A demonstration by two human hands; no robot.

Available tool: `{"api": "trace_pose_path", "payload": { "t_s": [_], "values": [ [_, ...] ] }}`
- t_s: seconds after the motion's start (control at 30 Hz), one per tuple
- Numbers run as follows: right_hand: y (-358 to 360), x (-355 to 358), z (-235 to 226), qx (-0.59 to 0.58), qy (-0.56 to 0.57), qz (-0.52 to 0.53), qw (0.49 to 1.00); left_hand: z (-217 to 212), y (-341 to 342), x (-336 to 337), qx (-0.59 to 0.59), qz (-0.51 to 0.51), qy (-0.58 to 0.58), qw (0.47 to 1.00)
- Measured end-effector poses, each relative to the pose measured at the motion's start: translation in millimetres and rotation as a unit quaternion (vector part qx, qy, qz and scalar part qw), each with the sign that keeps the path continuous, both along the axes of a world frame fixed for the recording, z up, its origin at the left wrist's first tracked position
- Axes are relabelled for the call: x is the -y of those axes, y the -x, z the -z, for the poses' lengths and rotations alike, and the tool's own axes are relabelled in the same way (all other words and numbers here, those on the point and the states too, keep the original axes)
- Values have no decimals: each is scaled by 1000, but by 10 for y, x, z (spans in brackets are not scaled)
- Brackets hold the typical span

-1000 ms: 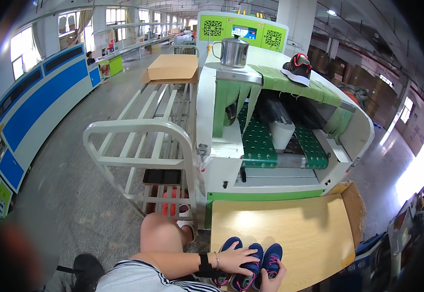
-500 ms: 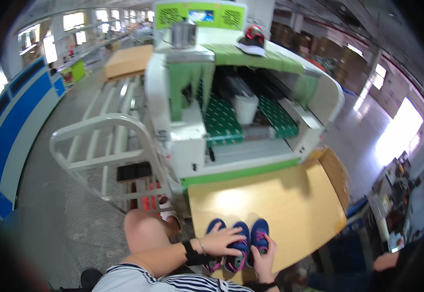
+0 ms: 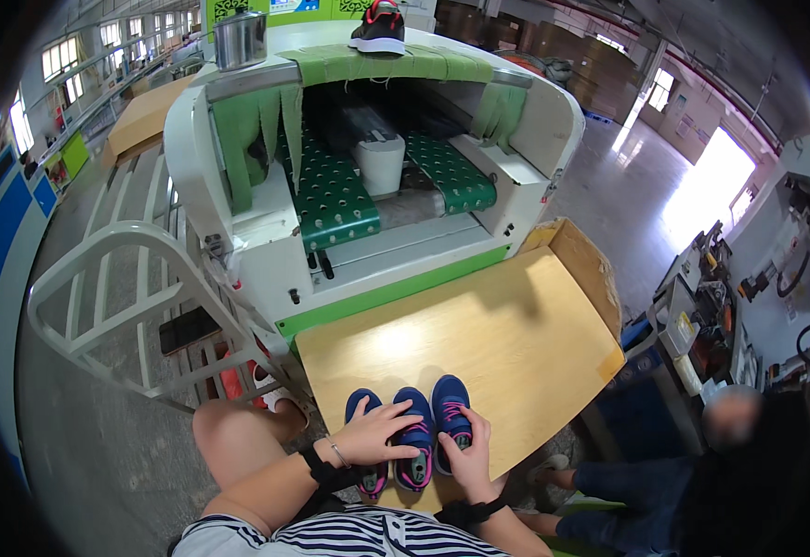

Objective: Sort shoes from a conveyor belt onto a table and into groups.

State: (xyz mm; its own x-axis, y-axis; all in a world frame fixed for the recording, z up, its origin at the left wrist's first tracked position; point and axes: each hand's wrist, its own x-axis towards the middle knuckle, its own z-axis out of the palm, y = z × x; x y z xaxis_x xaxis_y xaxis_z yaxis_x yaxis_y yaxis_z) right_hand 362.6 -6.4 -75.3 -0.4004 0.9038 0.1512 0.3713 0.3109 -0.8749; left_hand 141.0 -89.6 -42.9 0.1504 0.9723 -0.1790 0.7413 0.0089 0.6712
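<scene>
Three navy sneakers with pink laces stand side by side at the near edge of a tan board, toes pointing away from me. My left hand (image 3: 373,434) lies across the left sneaker (image 3: 357,401) and the middle sneaker (image 3: 413,401), its fingers spread, the fingertips and thumb touching the middle one. Much of the left sneaker is hidden beneath that hand. With my right hand (image 3: 469,452) I grip the right sneaker (image 3: 449,394), thumb by its opening and fingers along its outer side.
Beyond the tan board (image 3: 516,343) stands a white and green conveyor machine (image 3: 405,269) with green perforated belts. A metal pot (image 3: 240,42) and a dark sneaker (image 3: 379,30) sit on top. Left is a metal rack (image 3: 112,237); at right, a person in dark clothes (image 3: 637,497).
The view has turned, so the machine and board appear further left and higher. Both hands stay on the same sneakers, with the right sneaker sitting slightly farther forward.
</scene>
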Motion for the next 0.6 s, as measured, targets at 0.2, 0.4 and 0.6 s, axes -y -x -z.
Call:
{"api": "trace_pose_path", "payload": {
  "t_s": [0.2, 0.4, 0.6],
  "values": [
    [10, -1, -10, -2, 2, -1, 1000, -40, 9, 4, -4, -4, 11, 1000],
    [9, -2, -17, -3, 7, -2, 1000, -27, 15, -7, -7, 1, 12, 1000],
    [-3, -16, -42, -1, 8, 1, 1000, -13, -1, -29, -9, 3, 7, 1000]
  ]
}}
